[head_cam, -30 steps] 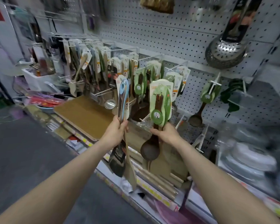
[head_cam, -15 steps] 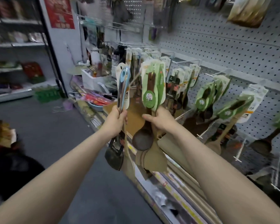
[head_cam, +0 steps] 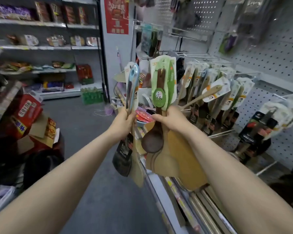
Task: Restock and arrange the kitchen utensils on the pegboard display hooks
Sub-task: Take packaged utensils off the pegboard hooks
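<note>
My left grip (head_cam: pixel 123 122) is closed round a blue-handled spatula bundle (head_cam: pixel 132 88), black head hanging below. My right grip (head_cam: pixel 173 120) clasps a wooden spoon bundle (head_cam: pixel 161 85) — dark bowl down, green card upright — both held apart from the pegboard (head_cam: pixel 269 53), whose hooks (head_cam: pixel 223 132) carry packaged utensils (head_cam: pixel 215 92).

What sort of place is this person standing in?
Most likely a small shop: a pegboard wall hung with packaged utensils, shelves of packaged food behind, and red stock boxes stacked at the left.
</note>
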A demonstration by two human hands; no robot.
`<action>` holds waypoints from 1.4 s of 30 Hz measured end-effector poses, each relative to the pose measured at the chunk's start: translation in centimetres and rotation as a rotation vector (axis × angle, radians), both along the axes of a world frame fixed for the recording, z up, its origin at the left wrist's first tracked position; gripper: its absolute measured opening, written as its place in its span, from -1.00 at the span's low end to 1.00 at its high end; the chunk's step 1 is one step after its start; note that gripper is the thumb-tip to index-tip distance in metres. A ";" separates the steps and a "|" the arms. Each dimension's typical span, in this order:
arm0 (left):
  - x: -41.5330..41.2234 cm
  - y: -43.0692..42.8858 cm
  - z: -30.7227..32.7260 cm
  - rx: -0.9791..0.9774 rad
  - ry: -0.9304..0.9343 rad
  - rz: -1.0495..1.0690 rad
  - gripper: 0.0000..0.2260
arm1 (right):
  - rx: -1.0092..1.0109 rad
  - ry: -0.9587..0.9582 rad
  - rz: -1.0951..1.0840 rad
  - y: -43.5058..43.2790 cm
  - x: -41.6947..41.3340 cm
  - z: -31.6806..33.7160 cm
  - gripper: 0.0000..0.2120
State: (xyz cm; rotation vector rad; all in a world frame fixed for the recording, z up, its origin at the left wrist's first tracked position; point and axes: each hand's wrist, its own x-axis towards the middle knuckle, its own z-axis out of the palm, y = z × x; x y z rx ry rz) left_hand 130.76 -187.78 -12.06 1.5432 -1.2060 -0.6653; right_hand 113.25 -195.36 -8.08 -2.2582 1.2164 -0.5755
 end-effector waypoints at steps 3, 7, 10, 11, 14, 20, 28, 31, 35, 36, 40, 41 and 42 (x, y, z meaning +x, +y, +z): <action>3.1 -3.1 1.2 -0.011 -0.003 0.053 -0.86 | 0.020 0.029 0.048 -3.7 3.5 0.9 -0.65; 8.5 -6.6 1.7 -0.010 -0.012 0.152 -0.83 | 0.081 0.013 0.109 -9.0 9.3 0.6 -0.71; 13.7 -9.5 1.4 0.001 0.036 0.190 -0.81 | 0.074 0.045 0.112 -12.8 14.4 0.3 -0.68; 15.2 -10.3 1.3 -0.007 0.043 0.199 -0.82 | 0.080 0.048 0.125 -13.7 16.1 0.2 -0.67; 20.0 -13.2 0.7 -0.027 0.028 0.204 -0.84 | 0.082 0.015 0.150 -17.3 21.8 -0.5 -0.51; 31.5 -19.0 0.6 -0.007 0.026 0.227 -0.88 | 0.088 -0.019 0.188 -23.2 34.0 -1.0 -0.60; 43.5 -28.0 1.4 0.067 -0.003 0.220 -0.79 | 0.078 -0.030 0.135 -30.9 44.6 -0.6 -0.67; 46.2 -31.8 1.5 0.157 0.045 0.234 -0.90 | 0.100 -0.018 0.109 -34.7 47.1 -1.0 -0.71; 49.8 -37.7 0.9 0.162 0.012 0.161 -0.94 | 0.116 -0.051 0.095 -40.6 50.5 -1.6 -0.78; 50.7 -39.6 0.6 0.156 -0.008 0.147 -0.93 | 0.126 -0.056 0.091 -42.5 51.5 -1.7 -0.76; 53.9 -47.2 0.4 0.172 -0.103 0.128 -0.82 | 0.142 -0.048 0.100 -49.9 55.1 -1.7 -0.71; 54.8 -49.4 0.5 0.176 -0.123 0.133 -0.81 | 0.141 -0.058 0.101 -52.1 56.2 -1.4 -0.72; 55.7 -51.5 0.7 0.180 -0.144 0.139 -0.80 | 0.129 -0.060 0.100 -54.2 57.2 -1.0 -0.72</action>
